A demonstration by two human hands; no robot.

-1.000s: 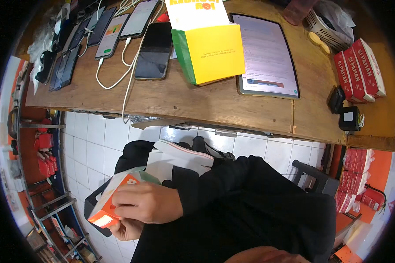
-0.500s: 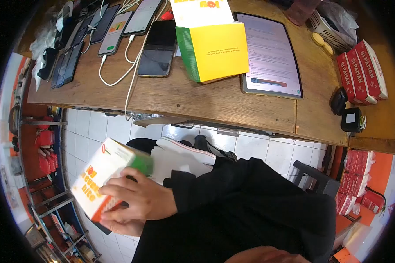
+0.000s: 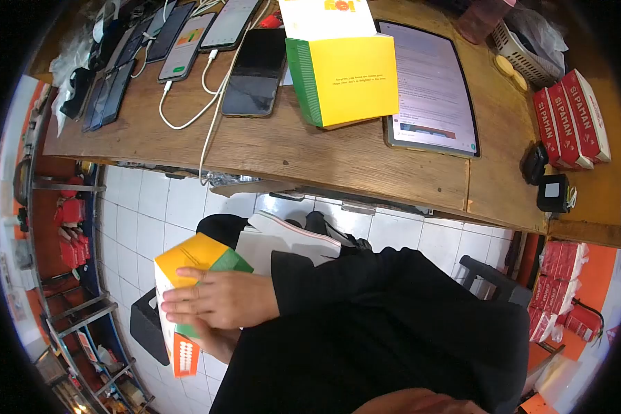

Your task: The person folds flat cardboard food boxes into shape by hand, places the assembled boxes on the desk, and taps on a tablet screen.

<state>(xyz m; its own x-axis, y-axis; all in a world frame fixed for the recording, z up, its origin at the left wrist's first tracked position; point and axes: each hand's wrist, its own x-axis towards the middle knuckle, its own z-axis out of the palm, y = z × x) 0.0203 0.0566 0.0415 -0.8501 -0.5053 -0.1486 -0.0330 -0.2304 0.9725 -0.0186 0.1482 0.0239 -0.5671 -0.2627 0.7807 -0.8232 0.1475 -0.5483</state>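
Note:
A folded cardboard food box (image 3: 194, 254), with yellow, green, white and orange sides, is tilted at my lower left, off the table. My right hand (image 3: 221, 298) reaches across from the right in a black sleeve. Its fingers lie over the box's side, holding it. My left hand (image 3: 215, 341) is mostly hidden under the right one; its visible part grips the box from below. A second box (image 3: 355, 83) of the same kind, yellow, green and white, stands on the wooden table, overlapping the edge of a lit tablet (image 3: 435, 96).
Several phones, among them a dark phone (image 3: 252, 72), lie with white charging cables (image 3: 179, 127) on the table (image 3: 310, 155). At the right are red boxes (image 3: 573, 121), a small black device (image 3: 553, 192) and a basket (image 3: 524, 58). A black stool (image 3: 150, 328) stands below; shelves (image 3: 83, 317) line the left.
The held box has turned, so its yellow side faces up and the printed white side is turned away. My right hand has flattened over it. The view has shifted slightly.

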